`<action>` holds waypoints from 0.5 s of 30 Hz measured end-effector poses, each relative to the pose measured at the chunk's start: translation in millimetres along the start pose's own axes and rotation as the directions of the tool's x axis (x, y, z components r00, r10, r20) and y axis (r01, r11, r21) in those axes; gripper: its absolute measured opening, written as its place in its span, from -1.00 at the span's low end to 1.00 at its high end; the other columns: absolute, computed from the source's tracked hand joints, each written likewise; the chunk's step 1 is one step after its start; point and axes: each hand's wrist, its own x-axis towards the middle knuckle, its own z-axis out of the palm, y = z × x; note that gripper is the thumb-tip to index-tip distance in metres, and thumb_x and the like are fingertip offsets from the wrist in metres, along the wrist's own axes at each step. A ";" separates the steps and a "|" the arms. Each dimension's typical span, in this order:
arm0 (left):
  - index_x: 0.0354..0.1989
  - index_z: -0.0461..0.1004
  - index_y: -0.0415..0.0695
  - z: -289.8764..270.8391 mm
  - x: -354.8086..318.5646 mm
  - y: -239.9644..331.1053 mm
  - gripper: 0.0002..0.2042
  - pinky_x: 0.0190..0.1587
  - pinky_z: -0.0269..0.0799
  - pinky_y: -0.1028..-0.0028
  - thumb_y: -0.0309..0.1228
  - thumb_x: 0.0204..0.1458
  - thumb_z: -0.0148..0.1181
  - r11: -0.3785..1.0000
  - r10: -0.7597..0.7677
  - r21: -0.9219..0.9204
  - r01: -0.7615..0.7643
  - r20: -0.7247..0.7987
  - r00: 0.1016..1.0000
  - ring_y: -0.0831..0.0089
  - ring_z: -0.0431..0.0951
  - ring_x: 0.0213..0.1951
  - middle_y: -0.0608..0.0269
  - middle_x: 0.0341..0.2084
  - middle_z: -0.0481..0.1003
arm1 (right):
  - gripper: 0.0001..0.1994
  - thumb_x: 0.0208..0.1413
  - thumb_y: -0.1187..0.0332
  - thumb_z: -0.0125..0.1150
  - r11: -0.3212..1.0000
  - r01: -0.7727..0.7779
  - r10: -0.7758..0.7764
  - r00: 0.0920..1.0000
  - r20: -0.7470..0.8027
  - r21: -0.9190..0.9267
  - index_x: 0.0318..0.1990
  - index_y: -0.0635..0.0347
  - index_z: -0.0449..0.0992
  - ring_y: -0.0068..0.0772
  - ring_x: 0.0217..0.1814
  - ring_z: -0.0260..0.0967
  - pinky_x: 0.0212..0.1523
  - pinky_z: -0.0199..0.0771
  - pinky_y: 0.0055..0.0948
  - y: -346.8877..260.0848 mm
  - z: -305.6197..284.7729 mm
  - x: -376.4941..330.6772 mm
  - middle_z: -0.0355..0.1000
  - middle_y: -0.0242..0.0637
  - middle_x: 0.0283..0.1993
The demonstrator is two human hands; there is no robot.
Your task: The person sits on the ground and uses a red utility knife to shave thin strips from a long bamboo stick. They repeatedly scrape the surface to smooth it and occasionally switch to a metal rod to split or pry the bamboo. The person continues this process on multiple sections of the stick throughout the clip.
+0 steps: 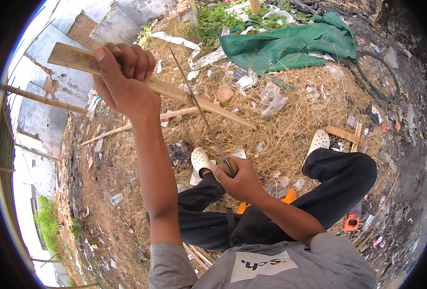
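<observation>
Ground (290,120) of dry straw and scattered litter spreads all around the seated person, and everything else sits on it or above it. Beyond the person's feet, at the far edge of the straw, lies a crumpled green tarp (290,45), with weeds and white scraps of plastic behind it. The person sits with legs in black trousers (338,173) stretched out toward the tarp, a white clog (200,160) on the left foot and another white clog (318,140) on the right. Between the clogs and the tarp, held up in the air, is a long split bamboo slat (175,91), running from upper left down toward the straw on the tarp side. The left hand (124,79) is raised with its fingers (131,55) wrapped fully round the slat near its upper end, thumb up along the wood, a firm closed grip. The right hand (240,178) sits lower, just on the near side of the left clog, its fingers curled tight round the handle of a long thin blade (199,108). That blade slants up from the fist toward the tarp and crosses the slat about halfway along, its edge touching the wood there. To the right of the right clog, some short bamboo offcuts (348,135) lie crossed on the straw, well short of the tarp. Clear plastic scraps (272,98) lie just on the near side of the tarp
</observation>
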 end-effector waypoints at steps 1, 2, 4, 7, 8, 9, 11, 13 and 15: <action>-0.55 0.14 -0.01 -5.3 -0.5 -1.0 -0.57 -0.64 -0.10 0.53 0.03 0.23 -0.07 1.000 0.000 0.008 0.000 0.057 0.998 0.63 -0.07 -0.71 0.44 -0.78 -0.03 | -0.57 0.11 0.17 0.27 0.999 -0.008 0.008 1.000 0.002 0.035 -0.66 0.20 0.26 -0.67 -0.66 -0.07 -0.64 -0.06 -0.44 0.2 1.9 0.2 0.08 -0.53 -0.74; -0.59 0.10 0.01 -7.7 -0.7 -1.9 -0.57 -0.63 -0.14 0.53 0.00 0.24 -0.08 0.999 0.008 -0.036 -0.005 0.083 0.997 0.62 -0.09 -0.71 0.46 -0.77 -0.04 | -0.58 0.11 0.20 0.26 1.000 -0.007 0.007 1.000 0.008 0.031 -0.66 0.20 0.26 -0.67 -0.67 -0.06 -0.64 -0.06 -0.44 2.7 3.3 2.8 0.08 -0.53 -0.74; -0.66 0.02 0.06 -9.9 -1.2 -1.6 -0.56 -0.63 -0.21 0.53 -0.07 0.26 -0.10 0.992 0.027 -0.126 -0.011 0.127 0.992 0.61 -0.12 -0.70 0.50 -0.77 -0.08 | -0.62 0.10 0.24 0.24 1.000 -0.005 0.005 1.000 0.020 0.019 -0.65 0.22 0.28 -0.67 -0.68 -0.05 -0.65 -0.05 -0.45 8.1 5.1 7.3 0.08 -0.53 -0.75; -0.65 -0.03 0.07 -17.0 -3.9 -2.8 -0.54 -0.62 -0.23 0.52 -0.07 0.25 -0.07 0.999 0.032 0.034 -0.032 -0.007 0.999 0.61 -0.14 -0.69 0.49 -0.77 -0.10 | -0.68 0.07 0.32 0.20 0.998 -0.057 0.059 0.998 -0.039 0.039 -0.64 0.23 0.28 -0.66 -0.68 -0.05 -0.65 -0.03 -0.44 57.2 19.6 14.5 0.08 -0.52 -0.75; -0.65 -0.04 0.07 -21.3 -1.6 -2.6 -0.54 -0.62 -0.23 0.52 -0.07 0.24 -0.07 0.995 0.048 0.085 -0.044 -0.053 0.997 0.61 -0.15 -0.69 0.49 -0.77 -0.11 | -0.69 0.06 0.34 0.19 0.993 -0.114 0.114 0.993 -0.041 0.011 -0.63 0.23 0.28 -0.66 -0.68 -0.05 -0.65 -0.03 -0.44 70.1 21.1 15.9 0.09 -0.52 -0.75; -0.64 -0.02 0.06 -27.6 1.2 -4.7 -0.56 -0.62 -0.24 0.52 -0.10 0.23 -0.04 0.995 0.052 0.093 -0.045 -0.071 0.996 0.61 -0.15 -0.69 0.49 -0.77 -0.11 | -0.71 0.05 0.35 0.18 0.985 -0.170 0.169 0.984 -0.047 -0.018 -0.63 0.24 0.28 -0.66 -0.68 -0.05 -0.65 -0.02 -0.43 69.1 17.6 19.6 0.09 -0.51 -0.75; -0.63 -0.02 0.06 -35.5 2.4 -2.3 -0.57 -0.62 -0.23 0.52 -0.11 0.22 -0.03 0.997 0.064 0.045 -0.061 -0.071 0.995 0.61 -0.15 -0.69 0.49 -0.77 -0.11 | -0.72 0.02 0.39 0.17 0.981 -0.191 0.192 0.980 -0.043 0.036 -0.64 0.25 0.28 -0.65 -0.68 -0.03 -0.64 0.00 -0.41 64.2 23.0 19.4 0.12 -0.49 -0.75; -0.62 0.00 0.05 -45.1 -1.2 -4.8 -0.59 -0.63 -0.22 0.52 -0.14 0.22 -0.02 0.998 0.055 -0.012 -0.056 -0.049 0.997 0.61 -0.15 -0.70 0.50 -0.76 -0.11 | -0.73 -0.01 0.39 0.18 1.000 -0.027 0.027 1.000 0.012 0.009 -0.64 0.25 0.28 -0.64 -0.69 0.00 -0.64 0.03 -0.42 36.4 26.4 22.7 0.14 -0.48 -0.75; -0.62 0.00 0.05 -45.3 -6.1 -3.2 -0.59 -0.63 -0.22 0.53 -0.15 0.22 -0.04 0.999 0.032 -0.041 -0.034 -0.050 0.998 0.62 -0.15 -0.69 0.50 -0.76 -0.11 | -0.73 -0.06 0.37 0.21 1.000 -0.018 0.016 0.996 0.086 0.025 -0.65 0.25 0.28 -0.63 -0.69 0.03 -0.64 0.06 -0.42 27.2 30.3 28.9 0.16 -0.46 -0.75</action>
